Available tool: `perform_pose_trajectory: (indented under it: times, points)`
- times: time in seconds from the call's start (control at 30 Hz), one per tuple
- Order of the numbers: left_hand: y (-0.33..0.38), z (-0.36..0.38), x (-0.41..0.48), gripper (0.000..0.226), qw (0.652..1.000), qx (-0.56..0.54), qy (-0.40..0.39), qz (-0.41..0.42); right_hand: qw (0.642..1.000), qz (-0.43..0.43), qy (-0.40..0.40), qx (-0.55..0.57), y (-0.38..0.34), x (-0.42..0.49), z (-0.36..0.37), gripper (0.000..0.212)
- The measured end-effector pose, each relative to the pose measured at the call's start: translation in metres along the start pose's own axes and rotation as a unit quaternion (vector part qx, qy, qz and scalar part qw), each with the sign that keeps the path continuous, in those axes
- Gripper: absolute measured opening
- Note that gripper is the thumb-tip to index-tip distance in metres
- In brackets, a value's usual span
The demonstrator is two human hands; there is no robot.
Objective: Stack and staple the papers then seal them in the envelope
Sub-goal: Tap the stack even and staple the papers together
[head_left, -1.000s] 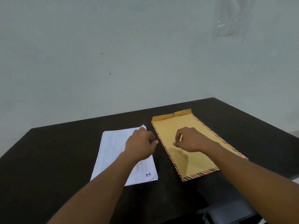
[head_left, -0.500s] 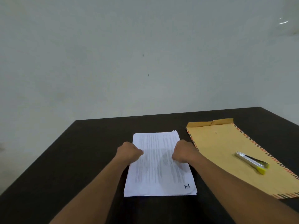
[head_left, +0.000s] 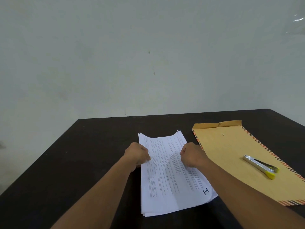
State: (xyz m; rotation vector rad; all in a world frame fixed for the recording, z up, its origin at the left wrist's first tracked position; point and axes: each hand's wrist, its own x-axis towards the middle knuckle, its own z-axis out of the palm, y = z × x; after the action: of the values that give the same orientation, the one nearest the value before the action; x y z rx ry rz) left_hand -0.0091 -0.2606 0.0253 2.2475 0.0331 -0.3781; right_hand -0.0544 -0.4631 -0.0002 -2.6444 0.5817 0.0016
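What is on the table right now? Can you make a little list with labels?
table: dark table, set against a pale wall
papers: white stack of papers with printed text, edges a bit uneven, a letter H at one corner
left hand: left hand gripping the left edge of the papers
right hand: right hand gripping the right edge of the papers
envelope: brown envelope with striped border, lying flat to the right of the papers
stapler: silver and yellow stapler lying on the envelope, untouched
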Motion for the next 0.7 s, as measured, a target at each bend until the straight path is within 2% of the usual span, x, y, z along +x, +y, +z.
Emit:
perform_pose_trajectory:
  times: [0.13, 0.2, 0.27, 0.37, 0.47, 0.57, 0.7]
  points:
    - [-0.003, -0.002, -0.002, 0.008, 1.0, -0.006, -0.025, -0.006, 1.0, -0.001, 0.021, 0.022, -0.003, -0.009, 0.003, 0.009]
    - [-0.005, 0.0, -0.005, 0.017, 0.998, -0.037, -0.057, 0.011, 0.999, -0.008, 0.025, 0.034, -0.002, -0.013, 0.005, 0.009]
    - [-0.004, 0.003, -0.009, 0.022, 0.994, -0.076, -0.052, 0.059, 0.996, -0.019, 0.03, 0.086, -0.001, -0.015, 0.003, 0.01]
    - [0.007, -0.003, -0.012, 0.023, 0.977, -0.128, -0.007, 0.171, 0.964, -0.048, 0.036, 0.259, 0.0, -0.015, -0.017, 0.015]
    - [0.032, -0.021, -0.015, 0.024, 0.951, -0.106, 0.058, 0.284, 0.916, -0.09, 0.073, 0.384, -0.006, -0.015, -0.054, 0.02]
    - [0.06, -0.038, -0.024, 0.023, 0.92, -0.116, 0.113, 0.357, 0.891, -0.154, 0.138, 0.404, -0.018, -0.018, -0.091, 0.025]
    - [0.071, -0.03, -0.033, 0.02, 0.888, -0.146, 0.201, 0.388, 0.852, -0.219, 0.25, 0.404, -0.031, -0.027, -0.099, 0.029]
